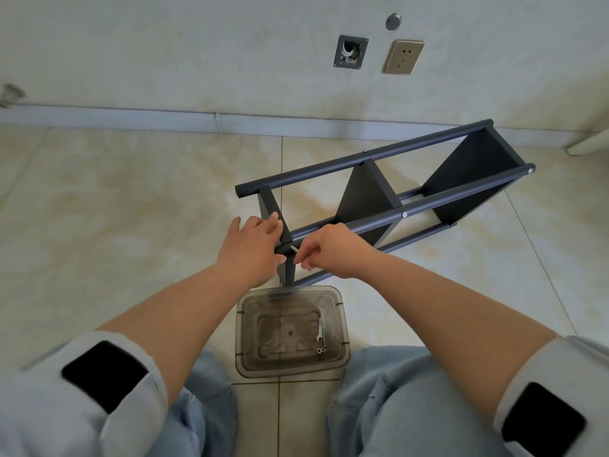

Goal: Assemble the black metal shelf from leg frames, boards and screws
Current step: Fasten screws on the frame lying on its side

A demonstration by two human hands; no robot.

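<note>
A: Where's the shelf [389,196]?
B: On its side on the tiled floor [131,192], open tile to the left. Its near end hides behind both hands.
A: Grips?
B: Left hand [252,245] clasps the near frame end; right hand [324,247] pinches a silver screw [293,249], half hidden.
A: Writing?
B: None legible; small hardware in the clear tray [291,331] is hard to identify.

Near end of the black shelf [379,189] hidden behind both hands; the joint there cannot be read. Right hand [329,250] pinches a thin silver piece [293,249], tip only showing, too small to tell screw from key. Left hand [253,249] covers the tube end; its fingertips are out of sight. Small metal parts [321,341] in the smoky plastic tray [244,324] too small to name. Pale furniture foot [590,140] cut by the right edge; a wall fitting [11,94] cut at far left.
</note>
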